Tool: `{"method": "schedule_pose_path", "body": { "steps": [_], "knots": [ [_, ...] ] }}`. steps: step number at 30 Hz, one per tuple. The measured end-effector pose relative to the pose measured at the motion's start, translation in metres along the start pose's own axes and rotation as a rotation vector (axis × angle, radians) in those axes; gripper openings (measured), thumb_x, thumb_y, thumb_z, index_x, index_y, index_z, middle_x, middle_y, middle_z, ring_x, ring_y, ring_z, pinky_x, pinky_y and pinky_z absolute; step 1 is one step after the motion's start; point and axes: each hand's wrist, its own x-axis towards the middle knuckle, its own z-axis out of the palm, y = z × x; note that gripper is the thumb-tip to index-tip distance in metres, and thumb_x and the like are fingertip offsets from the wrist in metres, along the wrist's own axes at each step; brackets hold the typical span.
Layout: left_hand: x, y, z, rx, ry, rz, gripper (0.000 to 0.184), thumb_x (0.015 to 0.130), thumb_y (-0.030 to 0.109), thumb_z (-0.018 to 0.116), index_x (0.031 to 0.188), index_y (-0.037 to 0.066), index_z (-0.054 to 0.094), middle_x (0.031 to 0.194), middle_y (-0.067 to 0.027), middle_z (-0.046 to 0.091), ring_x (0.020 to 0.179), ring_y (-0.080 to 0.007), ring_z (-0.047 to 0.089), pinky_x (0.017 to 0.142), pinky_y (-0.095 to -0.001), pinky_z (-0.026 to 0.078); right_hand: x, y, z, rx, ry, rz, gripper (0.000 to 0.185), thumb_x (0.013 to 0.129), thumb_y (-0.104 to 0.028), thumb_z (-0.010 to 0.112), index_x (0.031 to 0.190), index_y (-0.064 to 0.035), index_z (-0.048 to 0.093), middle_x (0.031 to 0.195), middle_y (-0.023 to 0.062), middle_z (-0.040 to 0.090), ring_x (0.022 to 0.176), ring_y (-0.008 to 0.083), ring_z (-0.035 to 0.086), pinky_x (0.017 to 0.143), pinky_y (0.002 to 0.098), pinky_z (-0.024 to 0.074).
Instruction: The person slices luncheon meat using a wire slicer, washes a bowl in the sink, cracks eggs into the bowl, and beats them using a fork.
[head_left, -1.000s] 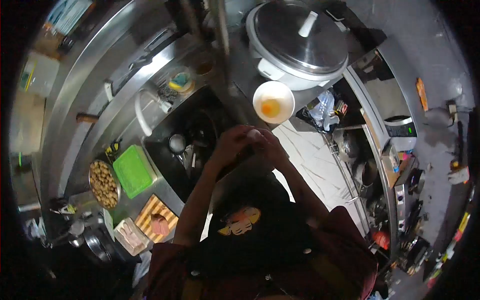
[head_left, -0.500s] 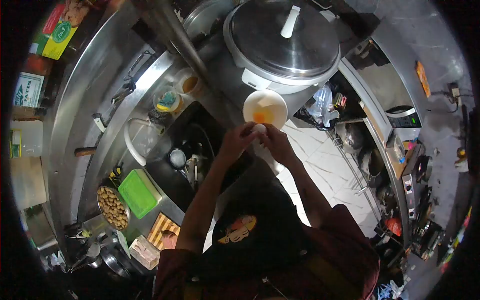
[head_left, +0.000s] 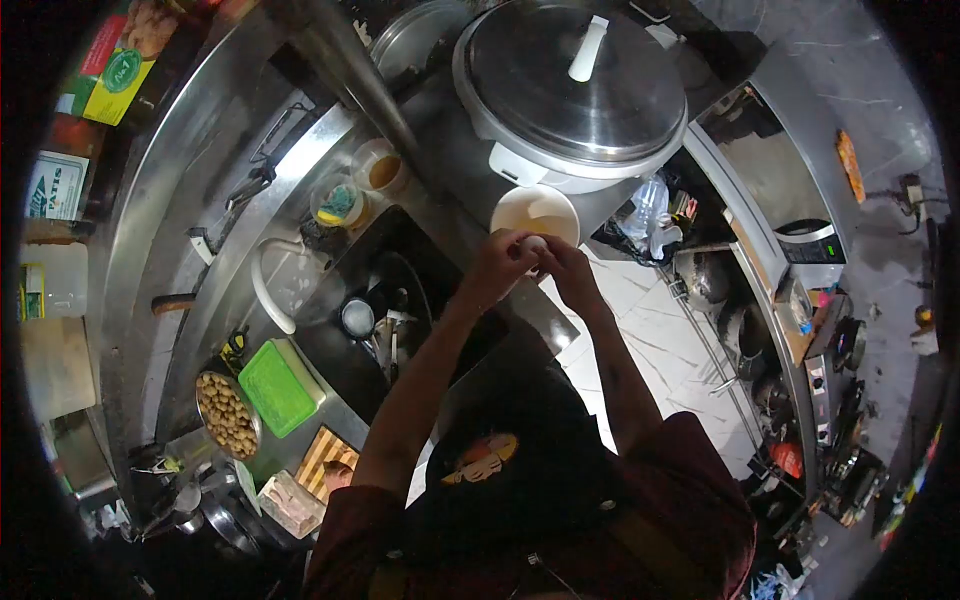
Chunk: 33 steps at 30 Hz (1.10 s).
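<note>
Both hands meet over the near rim of a white bowl (head_left: 538,208) with yellowish liquid inside. A white egg (head_left: 533,244) is held between their fingertips. My left hand (head_left: 494,272) is closed round its left side, and my right hand (head_left: 570,275) grips it from the right. The hands hide part of the bowl and most of the egg, so whether its shell is cracked cannot be seen. Just beyond the bowl stands a big cooker (head_left: 575,90) with a steel lid and a white handle.
Left of my arms lies a dark sink (head_left: 400,290) with utensils and a white faucet (head_left: 262,290). Farther left are a green-lidded container (head_left: 280,388), a bowl of small round brown items (head_left: 228,415) and a striped board (head_left: 322,458). Pans hang at the right.
The hands have moved from below the bowl up to its near rim, still holding the egg. The camera view has shifted, showing more of the shelf at the upper left.
</note>
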Motion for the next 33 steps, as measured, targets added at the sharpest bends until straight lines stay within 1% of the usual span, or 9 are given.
{"method": "schedule_pose_path", "body": {
  "steps": [5,11,14,20,23,24,26,29,33],
  "knots": [
    [0.007,-0.011,0.003,0.109,0.052,0.069,0.036,0.086,0.019,0.073,0.114,-0.002,0.068,0.104,-0.0180,0.066,0.088,-0.0258,0.069,0.078,-0.0353,0.057,0.002,-0.012,-0.001,0.026,-0.037,-0.013,0.039,0.107,-0.030,0.051,0.131,-0.0002,0.060,0.103,0.0104,0.073,0.089,0.0161,0.069,0.079,0.0307,0.0551],
    [0.014,-0.021,0.007,0.117,0.074,0.174,0.032,0.087,0.017,0.071,0.113,-0.001,0.070,0.098,-0.0164,0.067,0.085,-0.0254,0.068,0.077,-0.0356,0.055,0.005,-0.011,-0.004,-0.064,-0.025,-0.001,0.039,0.107,-0.031,0.051,0.129,-0.0004,0.061,0.101,0.0112,0.073,0.085,0.0158,0.069,0.077,0.0311,0.0548],
    [0.018,-0.030,0.005,0.134,0.036,0.181,0.039,0.092,0.020,0.070,0.125,0.001,0.067,0.106,-0.0145,0.066,0.088,-0.0214,0.067,0.085,-0.0331,0.055,0.007,-0.007,-0.002,-0.058,0.003,-0.074,0.034,0.107,-0.028,0.051,0.125,-0.0005,0.062,0.091,0.0104,0.071,0.077,0.0141,0.067,0.069,0.0315,0.0550],
    [-0.008,-0.026,-0.033,-0.082,-0.195,-0.157,0.039,0.094,0.020,0.072,0.128,0.001,0.067,0.115,-0.0125,0.072,0.103,-0.0166,0.068,0.092,-0.0311,0.054,-0.006,0.018,0.008,0.043,-0.057,-0.042,0.029,0.099,-0.016,0.064,0.123,-0.0020,0.056,0.100,0.0092,0.068,0.087,0.0166,0.066,0.075,0.0329,0.0544],
    [-0.059,-0.023,-0.056,0.086,-0.027,-0.192,0.038,0.094,0.025,0.071,0.122,-0.002,0.069,0.105,-0.0101,0.075,0.085,-0.0182,0.071,0.081,-0.0297,0.054,-0.031,0.041,0.037,-0.359,-0.123,-0.158,0.031,0.096,-0.019,0.070,0.119,-0.0029,0.057,0.097,0.0114,0.064,0.082,0.0165,0.063,0.071,0.0359,0.0533],
    [-0.077,-0.034,-0.064,0.097,0.014,-0.230,0.038,0.094,0.025,0.071,0.122,-0.001,0.069,0.106,-0.0098,0.076,0.088,-0.0177,0.071,0.083,-0.0296,0.054,-0.042,0.064,0.054,-0.024,-0.141,-0.060,0.028,0.096,-0.017,0.068,0.116,-0.0032,0.056,0.098,0.0138,0.061,0.085,0.0211,0.062,0.074,0.0417,0.0513],
    [-0.110,-0.069,-0.073,0.123,0.101,-0.299,0.038,0.094,0.023,0.072,0.123,-0.001,0.069,0.107,-0.0092,0.076,0.094,-0.0168,0.071,0.087,-0.0293,0.054,-0.058,0.058,0.068,-0.243,-0.288,0.029,0.027,0.096,-0.017,0.066,0.116,-0.0029,0.055,0.098,0.0174,0.062,0.089,0.0305,0.064,0.078,0.0458,0.0506],
    [-0.159,-0.090,-0.069,-0.064,0.283,-0.324,0.037,0.092,0.019,0.072,0.124,0.001,0.069,0.110,-0.0097,0.076,0.102,-0.0159,0.070,0.091,-0.0301,0.053,-0.066,0.103,0.099,-0.341,-0.246,-0.091,0.040,0.096,-0.032,0.068,0.122,-0.0033,0.058,0.107,0.0186,0.066,0.095,0.0299,0.066,0.083,0.0432,0.0529],
    [-0.193,-0.080,-0.069,-0.050,0.310,-0.514,0.034,0.094,0.017,0.071,0.124,0.001,0.070,0.114,-0.0102,0.075,0.104,-0.0146,0.068,0.092,-0.0297,0.052,-0.065,0.084,0.114,-0.336,-0.121,-0.229,0.044,0.097,-0.033,0.066,0.128,-0.0029,0.058,0.108,0.0204,0.066,0.096,0.0313,0.065,0.083,0.0436,0.0524]
  ]
}}
